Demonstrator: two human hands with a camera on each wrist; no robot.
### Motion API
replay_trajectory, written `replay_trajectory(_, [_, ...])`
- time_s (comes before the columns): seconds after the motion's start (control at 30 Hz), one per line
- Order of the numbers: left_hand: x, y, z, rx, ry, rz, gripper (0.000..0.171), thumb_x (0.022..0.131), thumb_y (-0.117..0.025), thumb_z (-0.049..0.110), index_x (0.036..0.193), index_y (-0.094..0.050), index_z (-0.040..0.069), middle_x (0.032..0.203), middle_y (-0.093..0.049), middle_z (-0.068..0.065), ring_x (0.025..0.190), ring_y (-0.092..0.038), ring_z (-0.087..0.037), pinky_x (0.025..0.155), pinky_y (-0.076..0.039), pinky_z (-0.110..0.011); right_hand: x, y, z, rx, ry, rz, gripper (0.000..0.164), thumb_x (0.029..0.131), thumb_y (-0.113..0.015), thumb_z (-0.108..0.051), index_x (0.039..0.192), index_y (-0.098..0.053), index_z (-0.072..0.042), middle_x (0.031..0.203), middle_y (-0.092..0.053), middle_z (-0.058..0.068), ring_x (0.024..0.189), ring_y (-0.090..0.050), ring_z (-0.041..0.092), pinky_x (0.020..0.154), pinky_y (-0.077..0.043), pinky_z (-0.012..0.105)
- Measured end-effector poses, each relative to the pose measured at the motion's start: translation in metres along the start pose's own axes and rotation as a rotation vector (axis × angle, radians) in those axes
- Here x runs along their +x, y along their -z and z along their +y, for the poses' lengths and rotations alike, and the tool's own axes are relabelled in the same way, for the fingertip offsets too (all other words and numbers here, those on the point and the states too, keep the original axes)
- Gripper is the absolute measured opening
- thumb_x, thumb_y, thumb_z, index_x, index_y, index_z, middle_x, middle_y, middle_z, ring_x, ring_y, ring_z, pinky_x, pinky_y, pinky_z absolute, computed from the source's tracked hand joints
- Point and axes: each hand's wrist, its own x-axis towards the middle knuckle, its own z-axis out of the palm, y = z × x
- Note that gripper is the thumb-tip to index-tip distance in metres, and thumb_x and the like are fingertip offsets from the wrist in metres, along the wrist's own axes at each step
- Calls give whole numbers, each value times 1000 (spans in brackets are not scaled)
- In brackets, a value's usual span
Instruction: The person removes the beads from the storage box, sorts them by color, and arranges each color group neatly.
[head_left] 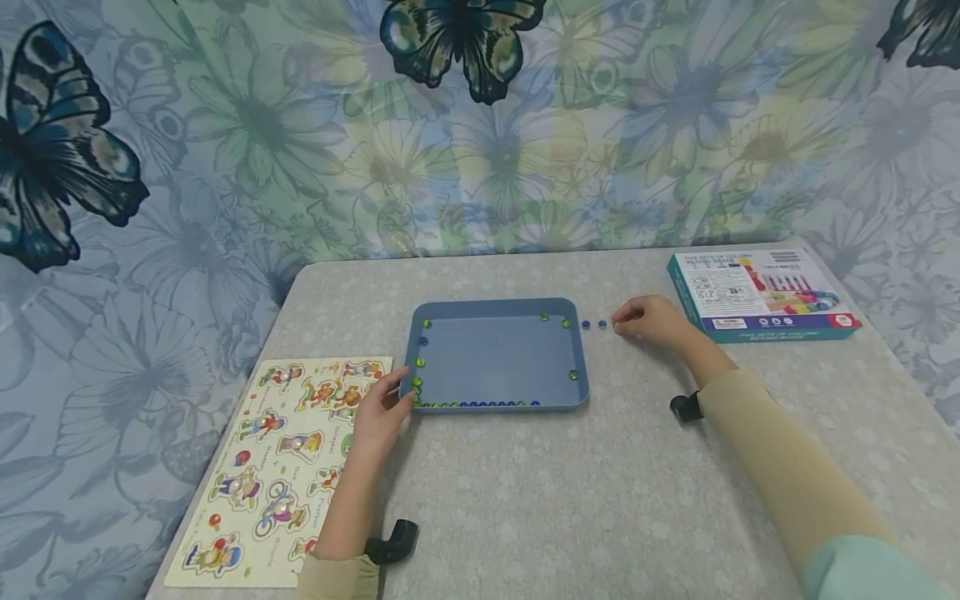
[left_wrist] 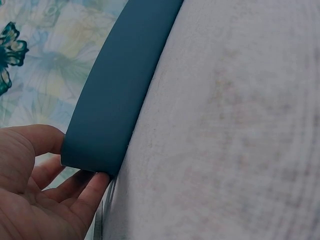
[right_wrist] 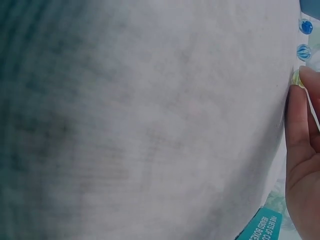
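A blue-grey tray (head_left: 498, 354) lies on the table with green and blue beads along its rims. A row of beads (head_left: 495, 404) lines its near edge. My left hand (head_left: 381, 417) grips the tray's near left corner; in the left wrist view, thumb and fingers (left_wrist: 92, 195) close around the tray's outer wall (left_wrist: 112, 100). Right of the tray, my right hand (head_left: 652, 321) pinches a yellow-green bead (right_wrist: 297, 78) between thumb and fingertip, close over the table. Two blue beads, a nearer one (head_left: 602, 324) and a farther one (head_left: 586, 324), lie between it and the tray.
A cream picture board (head_left: 262, 475) with cartoon figures lies at the left, partly under my left forearm. At the back right is a teal and white box (head_left: 765, 292) with printed lettering. Behind the table (head_left: 570, 500) hangs a flowered cloth with butterflies.
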Motion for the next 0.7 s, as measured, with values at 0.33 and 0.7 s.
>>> replay_trajectory(0.33, [2, -1, -2, 4, -4, -4, 44, 90, -60, 12, 133, -51, 13, 134, -48, -11, 119, -51, -29, 94, -46, -40, -11, -9, -15, -2, 58, -67, 14, 84, -69, -19, 95, -70, -10, 95, -67, 4, 83, -59, 18, 72, -49, 33])
replay_trajectory(0.7, [2, 0, -1, 0, 1, -8, 44, 90, -60, 12, 133, -50, 12, 134, -48, -11, 119, -50, -29, 95, -46, -41, -6, -27, -35, 0, 97, -129, 10, 82, -69, -11, 92, -70, -6, 84, -66, 4, 74, -57, 16, 66, -49, 29])
